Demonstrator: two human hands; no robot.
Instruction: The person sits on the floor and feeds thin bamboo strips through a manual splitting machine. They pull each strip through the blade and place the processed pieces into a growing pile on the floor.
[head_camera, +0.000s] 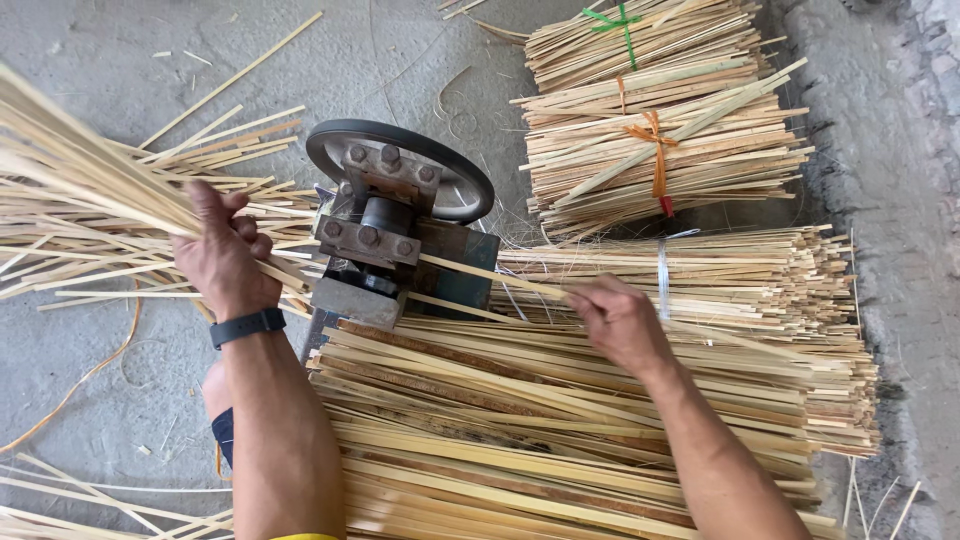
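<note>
Bare concrete floor (90, 60) lies open at upper left, strip piles (560, 440) crowding the lower right; left hand (222, 255) clenched around a fanned sheaf (70, 190), right hand (620, 320) pinching one strip (480, 272) emerging from the splitter (390, 235) between them.

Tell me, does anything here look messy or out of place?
Mostly tidy: tied bundles are stacked at the top right. But loose bamboo strips lie scattered at odd angles on the concrete floor left of the metal machine, near the left hand, along with small slivers and a curled shaving.
</note>
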